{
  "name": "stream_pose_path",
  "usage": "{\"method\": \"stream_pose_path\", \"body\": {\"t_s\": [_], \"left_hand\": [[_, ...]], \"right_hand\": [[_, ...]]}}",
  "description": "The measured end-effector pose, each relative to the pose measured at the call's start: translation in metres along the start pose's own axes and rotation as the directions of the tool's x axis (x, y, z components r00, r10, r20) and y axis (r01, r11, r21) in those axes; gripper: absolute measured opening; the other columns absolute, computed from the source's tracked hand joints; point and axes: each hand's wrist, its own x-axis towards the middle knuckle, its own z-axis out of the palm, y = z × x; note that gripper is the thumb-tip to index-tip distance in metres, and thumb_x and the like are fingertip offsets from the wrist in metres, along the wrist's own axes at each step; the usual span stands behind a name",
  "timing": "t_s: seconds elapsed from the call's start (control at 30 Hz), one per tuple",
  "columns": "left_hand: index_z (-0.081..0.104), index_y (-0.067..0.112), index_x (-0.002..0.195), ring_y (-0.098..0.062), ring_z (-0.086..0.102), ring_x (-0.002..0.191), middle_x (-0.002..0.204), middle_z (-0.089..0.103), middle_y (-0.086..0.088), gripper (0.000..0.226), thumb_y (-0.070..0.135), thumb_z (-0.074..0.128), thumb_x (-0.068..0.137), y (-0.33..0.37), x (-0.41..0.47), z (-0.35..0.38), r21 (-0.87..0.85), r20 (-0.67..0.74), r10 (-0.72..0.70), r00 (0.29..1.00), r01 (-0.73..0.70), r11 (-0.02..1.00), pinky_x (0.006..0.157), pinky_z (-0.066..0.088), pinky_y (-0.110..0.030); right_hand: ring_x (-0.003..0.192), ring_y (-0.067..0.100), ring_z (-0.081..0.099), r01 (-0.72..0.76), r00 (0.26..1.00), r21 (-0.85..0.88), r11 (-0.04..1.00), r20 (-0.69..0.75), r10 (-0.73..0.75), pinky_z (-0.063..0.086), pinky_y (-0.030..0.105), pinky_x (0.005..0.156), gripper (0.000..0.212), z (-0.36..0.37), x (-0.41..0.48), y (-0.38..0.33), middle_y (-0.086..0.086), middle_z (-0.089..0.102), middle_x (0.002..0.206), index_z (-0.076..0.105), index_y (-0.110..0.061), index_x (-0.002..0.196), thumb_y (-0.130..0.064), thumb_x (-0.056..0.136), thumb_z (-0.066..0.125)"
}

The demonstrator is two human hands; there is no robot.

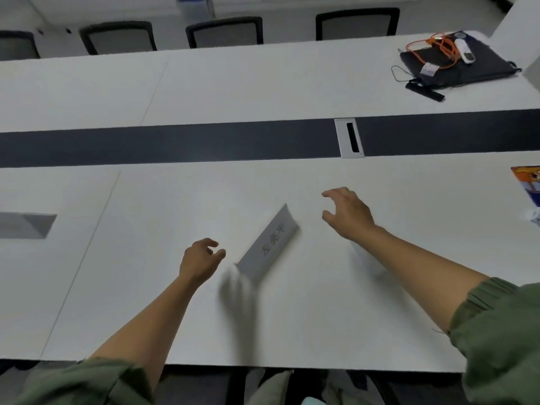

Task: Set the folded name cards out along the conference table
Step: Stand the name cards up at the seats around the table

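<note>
Name card [270, 244]: stands askew on the table [380, 287], between both hands, touching neither.
Left hand [198, 260]: fingers loosely curled, holding nothing.
Right hand [347, 213]: fingers spread, holding nothing.

I see olive-green sleeves pushed up on both arms. The left sleeve [87, 381] bunches in soft folds; the right sleeve [502, 323] ends in a gathered, creased cuff [464, 311], a loose thread [438, 331] at its edge. Forearms bare to the wrist.

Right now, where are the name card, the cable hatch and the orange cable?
name card [270, 242], head view, on its printed face.
cable hatch [341, 141], head view, on its pale lid.
orange cable [442, 45], head view, on its coiled loops.
</note>
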Motion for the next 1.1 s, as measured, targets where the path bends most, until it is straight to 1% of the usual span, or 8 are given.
{"method": "stream_pose_path", "body": {"t_s": [0.13,0.37,0.47,0.6,0.77,0.83,0.93,1.1], "left_hand": [[0.064,0.015,0.116,-0.023,0.062,0.096,0.097,0.069,-0.003,0.035,0.031,0.062,0.084,-0.043,-0.004,-0.027,0.008,-0.027,-0.071,0.997,0.072,0.997,0.085,0.051,-0.036],[0.059,0.016,0.124,-0.024,0.057,0.112,0.124,0.059,-0.007,0.039,0.031,0.058,0.089,-0.128,0.015,-0.061,0.176,-0.054,-0.107,0.993,0.115,0.978,0.088,0.047,-0.035],[0.055,0.016,0.13,-0.026,0.054,0.114,0.13,0.05,-0.008,0.043,0.033,0.057,0.091,-0.161,0.04,-0.073,0.279,-0.028,-0.087,0.996,0.091,0.956,0.088,0.048,-0.038],[0.05,0.013,0.133,-0.032,0.046,0.121,0.132,0.046,-0.014,0.046,0.032,0.053,0.092,-0.195,0.071,-0.081,0.387,-0.038,-0.028,0.999,0.041,0.921,0.095,0.042,-0.042],[0.051,0.006,0.116,-0.036,0.043,0.11,0.116,0.047,-0.017,0.035,0.029,0.053,0.089,-0.225,0.103,-0.081,0.444,-0.082,0.112,0.99,-0.064,0.894,0.083,0.043,-0.044],[0.045,0.007,0.125,-0.041,0.037,0.122,0.132,0.042,-0.024,0.042,0.03,0.048,0.091,-0.233,0.107,-0.073,0.463,-0.095,0.134,0.986,-0.075,0.883,0.093,0.041,-0.049],[0.024,0.01,0.15,-0.043,0.012,0.145,0.156,0.016,-0.027,0.057,0.035,0.034,0.1,-0.246,0.105,-0.056,0.452,-0.113,0.12,0.986,-0.056,0.89,0.115,0.017,-0.052],[0.01,0.013,0.154,-0.035,-0.003,0.149,0.16,0.001,-0.021,0.06,0.04,0.017,0.1,-0.253,0.102,-0.043,0.444,-0.151,0.155,0.976,-0.073,0.893,0.12,0.003,-0.05]], "right_hand": [[0.132,0.023,0.039,0.104,0.989,-0.076,0.992,0.114,-0.095,0.044,0.039,0.097,0.052,0.018,0.004,-0.041,0.003,0.041,0.147,0.043,-0.023,0.142,-0.028,0.093,0.057],[0.15,0.028,0.002,0.214,0.94,-0.344,0.914,0.326,-0.098,0.015,0.046,0.117,0.066,0.067,0.022,-0.097,0.006,0.013,0.161,0.028,-0.031,0.15,-0.019,0.09,0.054],[0.151,0.028,-0.004,0.194,0.937,-0.391,0.9,0.346,-0.051,0.006,0.05,0.119,0.064,0.088,0.027,-0.118,0.005,0.011,0.163,0.032,-0.031,0.149,-0.02,0.091,0.055],[0.151,0.025,0.0,0.167,0.943,-0.415,0.894,0.333,-0.022,0.004,0.05,0.119,0.052,0.11,0.035,-0.137,0.002,0.02,0.161,0.041,-0.033,0.145,-0.026,0.094,0.052],[0.149,0.021,0.015,0.142,0.96,-0.371,0.918,0.277,-0.037,0.002,0.051,0.118,0.046,0.134,0.049,-0.173,-0.002,0.036,0.154,0.048,-0.032,0.141,-0.035,0.094,0.051],[0.146,0.021,0.022,0.156,0.965,-0.365,0.918,0.256,-0.062,0.004,0.05,0.117,0.045,0.142,0.055,-0.188,-0.003,0.044,0.149,0.05,-0.031,0.139,-0.037,0.095,0.05],[0.142,0.02,0.03,0.171,0.965,-0.317,0.933,0.247,-0.093,0.006,0.049,0.118,0.044,0.157,0.067,-0.212,-0.002,0.052,0.142,0.052,-0.027,0.137,-0.039,0.095,0.052],[0.124,0.022,0.05,0.202,0.965,-0.216,0.955,0.211,-0.157,0.023,0.042,0.113,0.042,0.176,0.084,-0.248,0.001,0.062,0.122,0.057,-0.022,0.13,-0.04,0.092,0.055]]}}
